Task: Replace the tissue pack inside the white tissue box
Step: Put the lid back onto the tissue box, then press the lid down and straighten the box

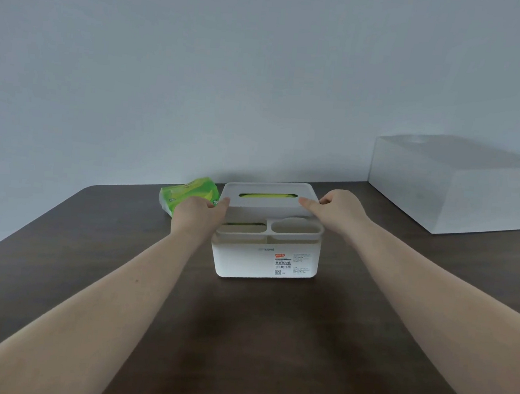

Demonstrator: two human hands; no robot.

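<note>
A white tissue box stands in the middle of the dark table, with a printed label on its near wall and two small open compartments along its near top. Its white lid is tilted, its front edge raised off the box, and green shows through the slot. My left hand grips the lid's left end. My right hand grips its right end. A green tissue pack lies on the table just left of the box, partly hidden behind my left hand.
A large white rectangular box sits at the back right of the brown table. A plain wall runs right behind the table's far edge. The near table edge crosses the bottom of the view.
</note>
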